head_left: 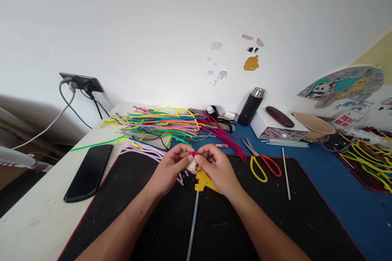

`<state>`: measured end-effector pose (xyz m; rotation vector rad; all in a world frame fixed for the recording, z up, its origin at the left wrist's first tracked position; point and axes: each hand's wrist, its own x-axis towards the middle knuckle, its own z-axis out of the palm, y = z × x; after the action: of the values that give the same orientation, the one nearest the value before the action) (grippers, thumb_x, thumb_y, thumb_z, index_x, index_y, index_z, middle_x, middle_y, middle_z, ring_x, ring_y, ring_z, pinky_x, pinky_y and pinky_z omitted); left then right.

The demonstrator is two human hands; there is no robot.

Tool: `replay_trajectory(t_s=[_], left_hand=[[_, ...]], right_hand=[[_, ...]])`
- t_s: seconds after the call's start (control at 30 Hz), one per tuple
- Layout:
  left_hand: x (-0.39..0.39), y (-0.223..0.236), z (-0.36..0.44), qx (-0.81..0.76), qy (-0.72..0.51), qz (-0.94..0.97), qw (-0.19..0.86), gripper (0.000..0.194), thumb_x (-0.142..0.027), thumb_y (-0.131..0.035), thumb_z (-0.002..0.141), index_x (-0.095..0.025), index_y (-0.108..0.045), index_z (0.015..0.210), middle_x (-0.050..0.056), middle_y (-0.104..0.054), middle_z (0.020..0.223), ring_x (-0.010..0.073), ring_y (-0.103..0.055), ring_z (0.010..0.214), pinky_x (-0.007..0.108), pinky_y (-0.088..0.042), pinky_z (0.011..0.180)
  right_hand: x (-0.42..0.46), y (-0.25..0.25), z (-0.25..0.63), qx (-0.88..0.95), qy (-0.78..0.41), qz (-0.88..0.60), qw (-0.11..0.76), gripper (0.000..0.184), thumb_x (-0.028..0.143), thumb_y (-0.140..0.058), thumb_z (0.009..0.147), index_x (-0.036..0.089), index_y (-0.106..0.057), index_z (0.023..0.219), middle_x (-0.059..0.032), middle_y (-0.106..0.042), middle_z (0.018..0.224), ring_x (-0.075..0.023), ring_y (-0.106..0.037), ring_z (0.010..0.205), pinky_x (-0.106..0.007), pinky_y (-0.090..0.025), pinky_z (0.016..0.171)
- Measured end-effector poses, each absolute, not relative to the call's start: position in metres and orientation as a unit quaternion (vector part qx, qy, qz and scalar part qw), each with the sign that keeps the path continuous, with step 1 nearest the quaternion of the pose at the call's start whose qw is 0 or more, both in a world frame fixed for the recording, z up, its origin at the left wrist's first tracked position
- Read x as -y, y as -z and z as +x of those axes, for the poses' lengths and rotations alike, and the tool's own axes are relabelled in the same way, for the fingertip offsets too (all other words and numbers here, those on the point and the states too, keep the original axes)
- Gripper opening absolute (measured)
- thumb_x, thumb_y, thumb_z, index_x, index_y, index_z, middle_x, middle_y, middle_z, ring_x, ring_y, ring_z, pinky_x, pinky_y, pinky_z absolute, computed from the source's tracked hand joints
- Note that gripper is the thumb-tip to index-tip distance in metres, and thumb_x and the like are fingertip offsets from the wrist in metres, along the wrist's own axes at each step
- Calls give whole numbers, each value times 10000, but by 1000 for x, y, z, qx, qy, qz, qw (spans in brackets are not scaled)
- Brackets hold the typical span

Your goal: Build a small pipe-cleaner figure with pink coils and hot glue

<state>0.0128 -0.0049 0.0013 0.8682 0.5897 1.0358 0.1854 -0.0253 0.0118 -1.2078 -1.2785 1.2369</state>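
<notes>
My left hand [170,168] and my right hand [219,169] meet over the black mat, pinching a small white and magenta fuzzy piece [192,164] between thumbs and fingertips. It looks made of pipe cleaner; the fingers cover part of it. Just under my right hand lies a yellow glue gun [206,182], partly hidden by that hand. From its back end a long translucent glue stick [192,224] runs toward me across the mat. Short lilac pipe cleaner pieces [180,178] lie beside my left hand.
A heap of coloured pipe cleaners [165,124] spreads along the back. At left lies a black phone [88,173]. Scissors [261,163] and a wooden stick [286,173] rest at right. Behind them stand a black flask [251,106], a white box [266,124] and a bowl [315,124].
</notes>
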Motion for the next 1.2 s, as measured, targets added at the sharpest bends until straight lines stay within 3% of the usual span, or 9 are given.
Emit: replay_trajectory(t_s=[0.37, 0.73, 1.2], left_hand=[[3, 1, 10, -268, -458, 417, 738, 314, -398, -882, 878, -178, -710, 1022, 25, -742, 817, 163, -702, 698, 279, -600, 685], [2, 1, 11, -279, -425, 441, 739, 308, -348, -882, 885, -181, -679, 1044, 31, -731, 896, 146, -670, 779, 266, -545, 760], [1, 4, 9, -315, -405, 461, 724, 303, -401, -843, 916, -171, -679, 1025, 28, -717, 890, 137, -678, 726, 266, -557, 724]], right_hand=[[24, -5, 186, 533, -499, -486, 479, 318, 510, -779, 891, 245, -623, 971, 20, -587, 803, -181, -583, 740, -312, -516, 695], [22, 7, 184, 506, -534, -472, 486, 352, 551, -788, 897, 258, -606, 966, 26, -590, 788, -184, -630, 690, -341, -616, 659], [24, 9, 188, 542, -498, -497, 460, 262, 476, -737, 934, 242, -624, 971, 13, -605, 797, -178, -584, 728, -300, -487, 653]])
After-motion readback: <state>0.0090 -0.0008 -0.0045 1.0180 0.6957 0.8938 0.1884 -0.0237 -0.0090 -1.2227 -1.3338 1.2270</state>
